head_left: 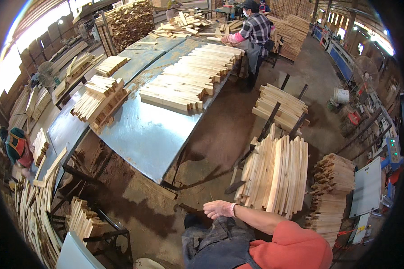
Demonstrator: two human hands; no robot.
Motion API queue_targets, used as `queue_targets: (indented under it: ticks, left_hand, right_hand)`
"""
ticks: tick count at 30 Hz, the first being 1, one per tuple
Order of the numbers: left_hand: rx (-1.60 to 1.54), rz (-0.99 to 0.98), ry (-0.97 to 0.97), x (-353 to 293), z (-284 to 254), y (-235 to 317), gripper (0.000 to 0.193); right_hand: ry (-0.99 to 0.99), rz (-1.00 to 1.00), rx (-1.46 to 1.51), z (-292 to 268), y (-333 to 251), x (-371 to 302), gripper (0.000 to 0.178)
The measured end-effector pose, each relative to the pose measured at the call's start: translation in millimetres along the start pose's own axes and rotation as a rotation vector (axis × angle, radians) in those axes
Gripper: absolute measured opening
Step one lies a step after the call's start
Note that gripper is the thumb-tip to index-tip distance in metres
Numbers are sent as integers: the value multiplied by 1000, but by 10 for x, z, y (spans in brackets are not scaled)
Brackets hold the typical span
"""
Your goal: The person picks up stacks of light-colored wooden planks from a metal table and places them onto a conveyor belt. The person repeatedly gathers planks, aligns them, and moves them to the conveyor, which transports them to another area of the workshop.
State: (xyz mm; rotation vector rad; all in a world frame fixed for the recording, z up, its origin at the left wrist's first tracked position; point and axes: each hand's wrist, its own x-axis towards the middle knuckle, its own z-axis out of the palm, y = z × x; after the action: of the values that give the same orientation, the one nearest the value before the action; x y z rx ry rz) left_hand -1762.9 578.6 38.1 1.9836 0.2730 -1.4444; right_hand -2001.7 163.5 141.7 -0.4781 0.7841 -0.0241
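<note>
My right hand (pixel 218 209), in a pale pinkish glove, hangs in front of my dark apron (pixel 220 246). Its fingers are loosely bent and slightly apart, and nothing shows in them. My left hand is out of sight. Closest on the right is a stack of long light wooden strips (pixel 274 175) on a dark metal frame. Ahead stands a metal-topped table (pixel 139 139) bearing a long row of wooden strips (pixel 188 78) and a smaller stacked bundle (pixel 101 98).
A co-worker in a checked shirt (pixel 258 29) stands at the table's far end. Another person (pixel 20 148) bends over strips at far left. More stacks (pixel 280 105) (pixel 332 193), a white bucket (pixel 341 95) and a control box (pixel 393 150) are on the right.
</note>
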Motion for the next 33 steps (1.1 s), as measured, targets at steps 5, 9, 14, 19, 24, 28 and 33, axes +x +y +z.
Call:
queue_targets:
  ticks: [5, 9, 14, 19, 24, 28, 33]
  left_hand:
    - [-15, -15, -1, 597, -61, 1232, 18]
    - [-110, 10, 38, 1358, -187, 2412, 25]
    - [-307, 276, -81, 2389, -156, 4374, 37]
    - [-366, 340, -376, 2138, 805, 5894, 22]
    - [-223, 199, -563, 2493, 1942, 6499, 19]
    - [-228, 63, -242, 2417, 2770, 6773, 24]
    - [141, 222, 7, 2547, 3291, 7155, 20]
  right_hand:
    - [65, 108, 435, -1121, -200, 868, 22]
    - [266, -88, -1216, -2028, -473, 1429, 9]
    - [337, 28, -1533, -2441, -1256, 1938, 15]
    - [62, 79, -2561, -2263, -2665, 2003, 10]
    - [502, -2, -2214, -3362, -4124, 2178, 7]
    - [991, -340, -461, -3849, -5689, 2223, 51]
    - [1094, -634, -413, -4026, -7472, 1861, 75]
